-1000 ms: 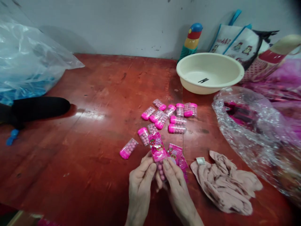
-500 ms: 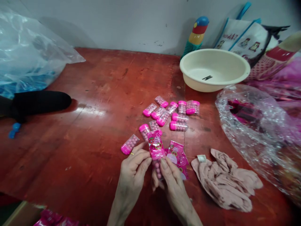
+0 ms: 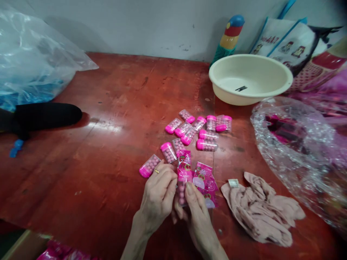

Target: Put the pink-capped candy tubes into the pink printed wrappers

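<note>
My left hand [image 3: 158,196] and my right hand [image 3: 196,213] meet at the front of a red wooden table [image 3: 108,108]. Together they pinch one clear candy tube with a pink printed wrapper [image 3: 183,171] on its upper end. A second pink wrapper [image 3: 204,180] lies flat just right of the hands. Behind them several pink-capped candy tubes [image 3: 200,130] lie scattered, and one separate tube [image 3: 149,166] rests left of my left hand. A ring shows on my left hand.
A cream plastic basin [image 3: 251,77] stands at the back right, with a colourful bottle [image 3: 230,36] and a printed bag [image 3: 284,39] behind it. A clear plastic bag [image 3: 298,151] lies right, a pink cloth [image 3: 260,209] beside my hands, a large bag [image 3: 29,65] and black object [image 3: 46,115] left.
My hands have slid the pink wrapper further down over the tube, and my left fingers have closed tighter around it. The view has shifted slightly.
</note>
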Demonstrator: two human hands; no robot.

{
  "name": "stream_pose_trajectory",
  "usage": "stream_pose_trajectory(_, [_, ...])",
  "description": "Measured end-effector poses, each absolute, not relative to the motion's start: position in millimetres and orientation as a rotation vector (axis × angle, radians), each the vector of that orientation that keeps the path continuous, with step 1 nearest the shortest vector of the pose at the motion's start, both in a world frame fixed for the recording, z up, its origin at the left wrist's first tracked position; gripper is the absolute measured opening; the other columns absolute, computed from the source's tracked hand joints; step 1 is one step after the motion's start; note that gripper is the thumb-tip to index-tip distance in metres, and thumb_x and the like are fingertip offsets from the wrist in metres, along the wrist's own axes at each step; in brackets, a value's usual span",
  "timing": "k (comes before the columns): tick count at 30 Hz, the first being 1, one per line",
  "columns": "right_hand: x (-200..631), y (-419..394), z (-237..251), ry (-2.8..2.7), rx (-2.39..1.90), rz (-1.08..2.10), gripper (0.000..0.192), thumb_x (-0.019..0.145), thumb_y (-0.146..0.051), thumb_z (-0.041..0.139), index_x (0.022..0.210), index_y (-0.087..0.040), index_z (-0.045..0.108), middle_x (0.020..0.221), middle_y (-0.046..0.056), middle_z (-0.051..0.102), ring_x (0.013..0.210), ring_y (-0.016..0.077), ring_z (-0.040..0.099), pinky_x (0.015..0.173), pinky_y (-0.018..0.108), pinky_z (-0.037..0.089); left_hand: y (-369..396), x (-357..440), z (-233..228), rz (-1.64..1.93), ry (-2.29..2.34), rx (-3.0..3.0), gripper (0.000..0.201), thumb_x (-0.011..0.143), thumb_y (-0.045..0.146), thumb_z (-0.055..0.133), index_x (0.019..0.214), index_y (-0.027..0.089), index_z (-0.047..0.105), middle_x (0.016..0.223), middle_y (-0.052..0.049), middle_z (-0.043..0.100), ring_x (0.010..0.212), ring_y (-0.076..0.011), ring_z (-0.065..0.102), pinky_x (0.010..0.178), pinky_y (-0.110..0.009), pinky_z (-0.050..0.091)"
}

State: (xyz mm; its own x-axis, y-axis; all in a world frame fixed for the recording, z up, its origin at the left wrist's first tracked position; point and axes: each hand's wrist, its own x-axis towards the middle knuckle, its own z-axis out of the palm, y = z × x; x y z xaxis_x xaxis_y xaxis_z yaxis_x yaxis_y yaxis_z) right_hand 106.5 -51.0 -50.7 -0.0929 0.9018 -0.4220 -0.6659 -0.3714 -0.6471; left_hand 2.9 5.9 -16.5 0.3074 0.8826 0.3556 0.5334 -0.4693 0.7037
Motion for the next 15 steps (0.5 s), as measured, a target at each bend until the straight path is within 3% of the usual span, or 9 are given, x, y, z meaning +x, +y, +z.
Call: stream_pose_trajectory(15, [105.1,-51.1,-45.1,-0.325,-0.989,1.699,0.027,0.091,-0.040,0.045,0.073,-0.019,0.048,0.059,-0.007,0.039,0.045,0.0059,0.037,0.043,0.017,0.040,-0.4,5.2,-23.5,1.029,1.284,2.104,0.016,0.080,0.007,0.044,0.075,0.019,0.054,0.069,-0.003,0.056,0.082,-0.0183,0.056,0.094,-0.040,0.041])
